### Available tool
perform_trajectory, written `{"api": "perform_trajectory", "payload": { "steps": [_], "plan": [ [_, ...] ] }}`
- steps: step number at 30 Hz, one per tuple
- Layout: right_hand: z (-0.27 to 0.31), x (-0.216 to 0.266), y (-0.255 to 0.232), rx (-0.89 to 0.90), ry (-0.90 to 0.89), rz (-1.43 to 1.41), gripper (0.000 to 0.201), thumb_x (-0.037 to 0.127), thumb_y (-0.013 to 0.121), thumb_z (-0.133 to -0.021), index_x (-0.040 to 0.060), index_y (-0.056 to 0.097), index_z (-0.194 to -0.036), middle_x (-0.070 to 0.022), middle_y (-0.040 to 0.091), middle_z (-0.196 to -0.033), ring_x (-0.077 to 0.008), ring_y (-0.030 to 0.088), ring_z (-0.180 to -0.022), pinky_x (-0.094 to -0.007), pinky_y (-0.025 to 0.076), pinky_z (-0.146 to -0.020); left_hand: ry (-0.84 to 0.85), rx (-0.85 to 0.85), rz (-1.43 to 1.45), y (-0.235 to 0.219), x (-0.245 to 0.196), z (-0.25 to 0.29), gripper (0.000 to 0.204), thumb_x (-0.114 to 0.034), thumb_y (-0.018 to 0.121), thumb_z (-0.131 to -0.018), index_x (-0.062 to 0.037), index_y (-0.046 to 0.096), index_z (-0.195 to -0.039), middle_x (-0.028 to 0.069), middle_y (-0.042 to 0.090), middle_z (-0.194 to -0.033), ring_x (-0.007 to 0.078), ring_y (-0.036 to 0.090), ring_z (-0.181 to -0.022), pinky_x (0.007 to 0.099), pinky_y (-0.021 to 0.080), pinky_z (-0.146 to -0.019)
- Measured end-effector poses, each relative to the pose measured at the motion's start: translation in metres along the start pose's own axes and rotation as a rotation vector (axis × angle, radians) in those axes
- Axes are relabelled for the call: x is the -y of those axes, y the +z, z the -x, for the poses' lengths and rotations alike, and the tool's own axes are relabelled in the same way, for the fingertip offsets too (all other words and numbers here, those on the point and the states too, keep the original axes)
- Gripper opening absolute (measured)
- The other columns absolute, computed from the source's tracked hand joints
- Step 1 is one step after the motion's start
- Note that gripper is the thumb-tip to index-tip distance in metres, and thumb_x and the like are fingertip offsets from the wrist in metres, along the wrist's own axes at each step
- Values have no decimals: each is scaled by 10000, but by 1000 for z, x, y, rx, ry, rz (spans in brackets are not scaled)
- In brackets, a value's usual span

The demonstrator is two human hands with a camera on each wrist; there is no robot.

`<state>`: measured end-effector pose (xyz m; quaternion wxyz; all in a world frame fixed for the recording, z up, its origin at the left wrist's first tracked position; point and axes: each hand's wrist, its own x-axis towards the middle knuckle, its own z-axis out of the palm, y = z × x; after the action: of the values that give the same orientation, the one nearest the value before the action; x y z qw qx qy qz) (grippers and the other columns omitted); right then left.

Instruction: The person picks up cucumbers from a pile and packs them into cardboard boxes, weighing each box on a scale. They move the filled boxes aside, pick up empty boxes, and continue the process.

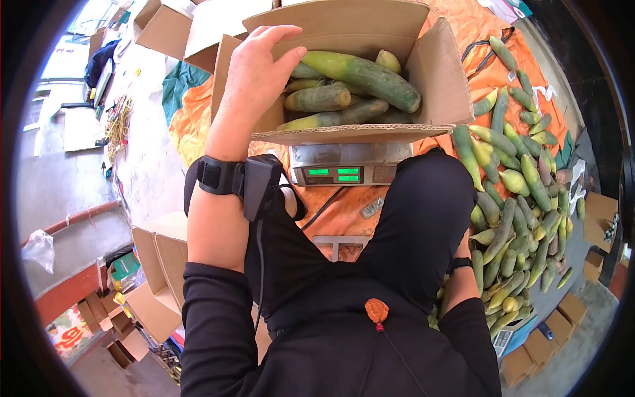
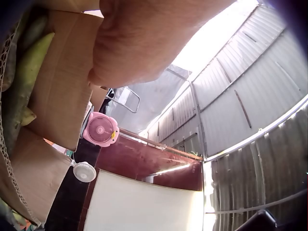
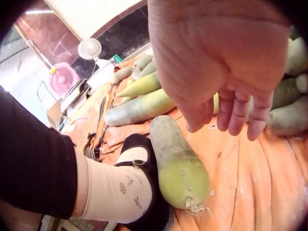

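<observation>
My left hand [image 1: 258, 66] is at the left side of an uncapped cardboard box [image 1: 350, 135], fingers straight and thumb spread. Its thumb tip overlaps the pale end of a large green radish [image 1: 370, 79], which lies on several others in the box. Beneath the box is a digital scale [image 1: 337, 173] with green-lit numbers. In the right wrist view my right hand [image 3: 221, 62] hangs with loosely bent fingers above radishes on an orange sheet, holding nothing visible. The nearest single radish [image 3: 180, 163] lies beside a black shoe [image 3: 144, 187]. From the head view, my knee mostly hides this hand.
A big heap of green radishes [image 1: 522, 218] spreads along the right on the orange sheet [image 3: 260, 183]. More cardboard boxes [image 1: 165, 30] stand at the back left. A pink fan [image 2: 101, 130] and a white fan [image 2: 84, 172] are further off.
</observation>
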<state>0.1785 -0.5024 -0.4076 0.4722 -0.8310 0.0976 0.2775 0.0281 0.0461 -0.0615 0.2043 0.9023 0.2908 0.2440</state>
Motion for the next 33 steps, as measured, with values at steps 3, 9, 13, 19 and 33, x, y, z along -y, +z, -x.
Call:
{"api": "perform_trajectory", "payload": {
  "steps": [3,9,13,19,33],
  "plan": [
    [4,19,0,95,-1,170,322,187,677,-828,44,610,-1108,-25,632,-915,-127,600,-742,-282,487,-571,-22,33,34,1,-3,-1,310,-176,663,-818,-88,654,-1116,69,655,-1076,193,602,-1010,299,440,-907],
    [-27,-24,13,112,177,-9,401,235,697,-809,50,584,-1147,-50,627,-947,-132,581,-733,-289,482,-541,21,75,10,6,-3,-1,319,-124,661,-817,-75,645,-1131,60,646,-1079,178,599,-1008,288,434,-895],
    [-3,30,29,72,149,246,495,269,721,-792,40,537,-1191,-92,617,-997,-164,581,-691,-304,479,-514,-27,106,-21,7,-11,0,319,-113,659,-818,-71,644,-1134,52,645,-1076,171,598,-1021,280,434,-895],
    [-14,6,60,64,155,63,721,305,774,-740,8,416,-1291,-167,615,-1033,-248,619,-826,-348,520,-667,24,116,-4,8,-14,2,287,-112,661,-807,-55,642,-1088,108,637,-1079,267,607,-1019,326,454,-888],
    [7,64,-54,-451,-235,609,269,152,707,-750,53,626,-985,-162,625,-956,-344,580,-937,-444,473,-829,-39,240,37,8,-2,1,319,-21,594,-863,-35,602,-1182,63,610,-1149,163,556,-1108,279,410,-950]
  ]
}}
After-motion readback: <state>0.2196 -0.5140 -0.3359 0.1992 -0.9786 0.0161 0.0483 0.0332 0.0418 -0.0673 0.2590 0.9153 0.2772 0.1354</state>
